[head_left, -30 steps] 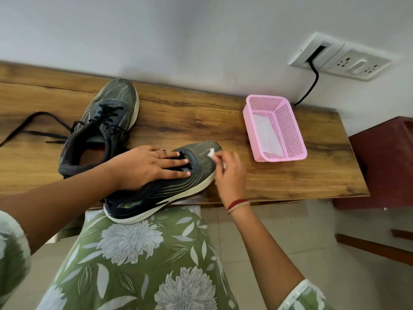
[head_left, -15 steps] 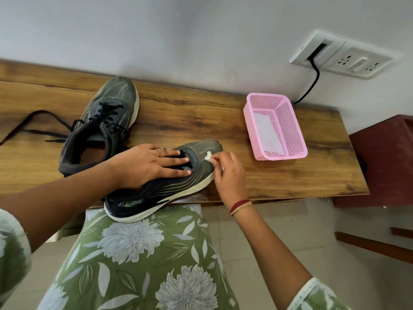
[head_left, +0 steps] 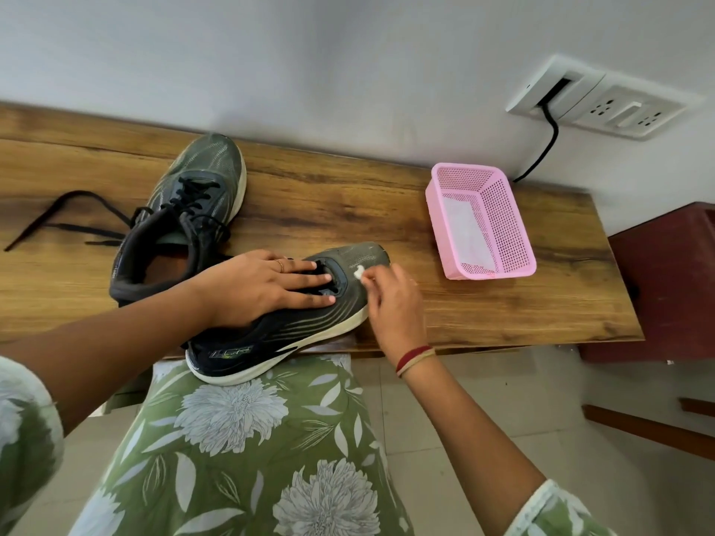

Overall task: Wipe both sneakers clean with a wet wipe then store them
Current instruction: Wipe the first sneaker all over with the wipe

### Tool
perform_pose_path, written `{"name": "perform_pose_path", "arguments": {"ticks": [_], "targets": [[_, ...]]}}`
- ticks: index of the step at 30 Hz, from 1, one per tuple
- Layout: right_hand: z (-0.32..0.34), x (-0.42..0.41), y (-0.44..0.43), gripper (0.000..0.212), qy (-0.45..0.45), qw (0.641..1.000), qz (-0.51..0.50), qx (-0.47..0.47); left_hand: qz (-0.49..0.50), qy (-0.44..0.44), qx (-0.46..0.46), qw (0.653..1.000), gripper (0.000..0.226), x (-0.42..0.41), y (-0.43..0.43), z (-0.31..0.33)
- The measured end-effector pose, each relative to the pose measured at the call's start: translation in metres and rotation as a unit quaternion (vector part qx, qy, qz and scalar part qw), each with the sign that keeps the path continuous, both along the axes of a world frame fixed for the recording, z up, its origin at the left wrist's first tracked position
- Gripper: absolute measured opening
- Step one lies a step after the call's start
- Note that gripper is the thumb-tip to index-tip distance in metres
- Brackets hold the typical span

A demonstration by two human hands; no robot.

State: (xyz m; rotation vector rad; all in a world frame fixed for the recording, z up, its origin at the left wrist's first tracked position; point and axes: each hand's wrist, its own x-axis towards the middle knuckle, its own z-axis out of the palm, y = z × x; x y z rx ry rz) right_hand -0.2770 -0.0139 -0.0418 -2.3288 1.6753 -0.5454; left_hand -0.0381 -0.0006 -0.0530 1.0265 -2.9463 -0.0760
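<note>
A grey-green sneaker with a white sole lies on its side, its heel on my lap and its toe on the wooden table. My left hand lies flat on its laces with straight fingers, pressing it down. My right hand pinches a small white wet wipe against the toe area. The second sneaker stands upright at the back left, its black laces trailing left.
A pink perforated basket with a white sheet inside stands on the right of the table. A wall socket with a black cable is above it. A dark red cabinet is beside the table's right end.
My right hand with the wipe has slid a little left and down over the toe of the sneaker. My left hand has stayed on the laces.
</note>
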Motion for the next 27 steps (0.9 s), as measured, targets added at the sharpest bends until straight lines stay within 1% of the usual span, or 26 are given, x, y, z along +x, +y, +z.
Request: {"name": "perform_pose_path", "arguments": {"ticks": [1, 2, 4, 5, 8, 9, 12, 13, 15, 16, 17, 20, 21, 22, 23, 24, 25, 26, 27], "targets": [[0.001, -0.002, -0.001, 0.008, 0.014, 1.0, 0.017, -0.006, -0.002, 0.001, -0.001, 1.0, 0.065, 0.0, 0.0, -0.001], [0.001, -0.005, -0.008, 0.009, 0.014, 1.0, 0.001, -0.005, -0.001, 0.004, -0.004, 1.0, 0.065, 0.0, 0.0, -0.001], [0.005, -0.003, -0.017, 0.01, -0.016, 0.998, -0.056, -0.003, 0.001, 0.004, -0.01, 1.0, 0.064, 0.0, -0.001, 0.001], [0.006, 0.002, -0.016, 0.011, -0.019, 0.998, -0.056, 0.003, 0.003, 0.002, -0.009, 1.0, 0.064, -0.001, -0.001, 0.001], [0.002, 0.013, -0.002, 0.007, 0.038, 0.999, 0.022, -0.015, 0.006, -0.003, 0.0, 1.0, 0.062, -0.002, 0.0, 0.003], [0.003, 0.01, -0.007, 0.005, 0.047, 0.998, 0.02, -0.029, 0.005, -0.004, 0.002, 1.0, 0.061, -0.002, -0.001, 0.003], [0.01, 0.006, -0.024, 0.01, 0.032, 0.997, -0.071, -0.029, 0.003, -0.008, -0.011, 1.0, 0.06, -0.002, 0.0, 0.003], [0.011, 0.009, -0.022, 0.011, 0.033, 0.997, -0.067, -0.016, 0.003, -0.01, -0.013, 1.0, 0.06, -0.002, 0.0, 0.003], [0.008, 0.018, -0.01, 0.011, 0.05, 0.999, -0.006, 0.004, 0.004, -0.011, -0.001, 1.0, 0.058, -0.002, -0.001, 0.003], [0.007, 0.017, -0.007, 0.01, 0.063, 0.998, 0.017, 0.003, 0.006, -0.012, 0.009, 1.0, 0.058, -0.002, -0.001, 0.004], [0.006, 0.014, -0.008, 0.01, 0.078, 0.997, 0.017, -0.002, 0.007, -0.011, 0.012, 1.0, 0.057, -0.003, -0.001, 0.004], [0.009, 0.006, -0.018, 0.01, 0.098, 0.993, -0.051, -0.035, 0.002, -0.011, -0.008, 1.0, 0.059, -0.005, 0.001, 0.003], [0.01, 0.01, -0.016, 0.011, 0.094, 0.994, -0.051, -0.027, 0.001, -0.011, -0.005, 1.0, 0.059, -0.005, 0.002, 0.004], [0.01, 0.015, -0.01, 0.012, 0.079, 0.996, -0.032, 0.0, 0.003, -0.005, -0.004, 1.0, 0.059, -0.005, 0.001, 0.005], [0.01, 0.018, -0.003, 0.013, 0.045, 0.998, -0.013, 0.039, 0.005, -0.005, 0.004, 1.0, 0.058, -0.004, 0.0, 0.006], [0.013, 0.019, 0.002, 0.013, -0.011, 0.996, -0.009, 0.087, 0.01, -0.008, 0.012, 1.0, 0.058, -0.004, 0.0, 0.007], [0.018, 0.015, 0.004, 0.012, -0.096, 0.985, -0.031, 0.141, 0.015, -0.012, 0.019, 1.0, 0.058, -0.002, 0.0, 0.005], [0.027, 0.011, 0.003, 0.01, -0.213, 0.954, -0.074, 0.197, 0.017, -0.01, 0.017, 1.0, 0.058, -0.001, 0.0, 0.004], [0.035, 0.005, 0.003, 0.009, -0.339, 0.899, -0.123, 0.248, 0.02, -0.006, 0.016, 1.0, 0.06, 0.0, 0.0, 0.003]]}}
